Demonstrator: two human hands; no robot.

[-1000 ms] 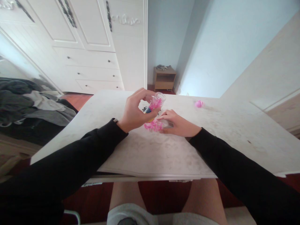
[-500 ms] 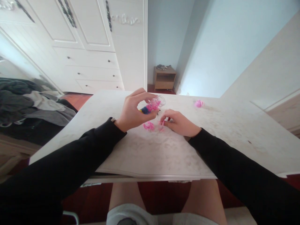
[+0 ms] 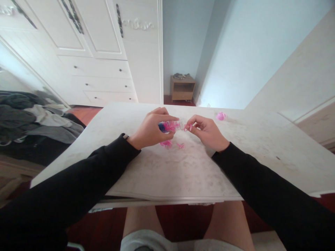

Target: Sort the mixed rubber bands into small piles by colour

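Note:
My left hand is closed around a small clear bottle lying on its side in the grip, its open mouth facing right. Pink pieces fill the part near the mouth, with dark blue ones towards the base. At that mouth, my right hand pinches small pink rubber bands between thumb and fingers. Below the bottle, a heap of pink bands lies on the table, partly behind my left hand. A few more loose pink bands lie just right of it.
The white marbled table stretches under both arms. A round pink object sits near its far edge, right of centre. Behind stand a white wardrobe and a small wooden cabinet. Clothes are piled at the left.
My right hand has risen from the loose bands to the bottle's mouth, carrying pink bands. My left hand has lowered the bottle slightly and tipped it nearer level.

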